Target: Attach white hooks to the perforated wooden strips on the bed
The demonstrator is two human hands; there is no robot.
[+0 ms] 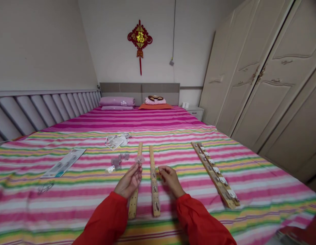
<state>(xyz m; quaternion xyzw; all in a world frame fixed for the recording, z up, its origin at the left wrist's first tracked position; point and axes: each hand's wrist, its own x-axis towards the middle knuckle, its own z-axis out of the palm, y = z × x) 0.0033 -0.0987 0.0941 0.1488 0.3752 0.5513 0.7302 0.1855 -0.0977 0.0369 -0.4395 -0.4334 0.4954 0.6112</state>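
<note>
My left hand [129, 181] is closed in a pinch on a small clear plastic-backed hook [139, 159], held over the left wooden strip [132, 206]. That strip has rows of small holes and lies lengthwise on the bed. Just right of it lies a second wooden strip [154, 196] with several metal hooks along its near half. My right hand [171, 179] is beside this second strip, thumb and fingertips drawn together. Whether anything is between those fingertips is too small to make out.
Two more wooden strips [217, 178] with hooks and white round pieces lie side by side at right. Left are clear plastic pieces [117, 161], card packages [114, 141], a long blister pack [64, 163] and thin wire-like loops [45, 186]. Wardrobes [250, 78] flank the striped bed [96, 211].
</note>
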